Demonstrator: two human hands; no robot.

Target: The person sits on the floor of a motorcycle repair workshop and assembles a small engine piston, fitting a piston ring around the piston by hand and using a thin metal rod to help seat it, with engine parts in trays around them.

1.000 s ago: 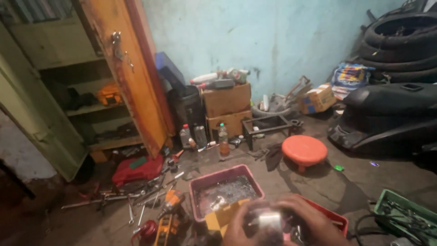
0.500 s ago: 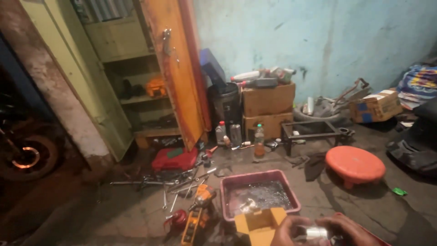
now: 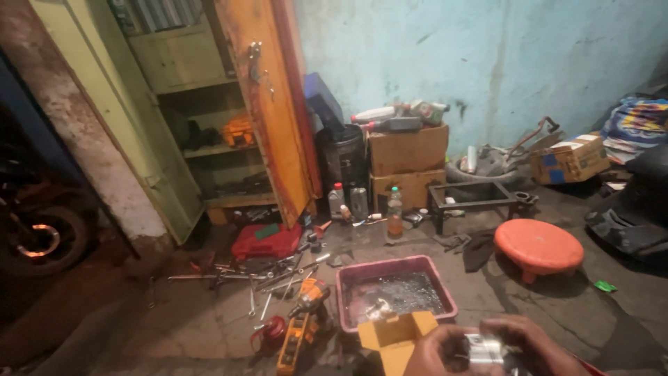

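My view has swung further left since before, while my left hand and right hand both clasp the small shiny metal cylinder above the open yellow cardboard box.

View: single head camera, looking forward and down over the floor
Nearness: hands close (bottom edge); wall far

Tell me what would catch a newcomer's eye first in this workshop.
Probably the orange door of the open cabinet at upper left, then the round orange stool on the floor at right. At the bottom edge, the left hand and right hand hold a small metal part, beside a pink tub and scattered tools.
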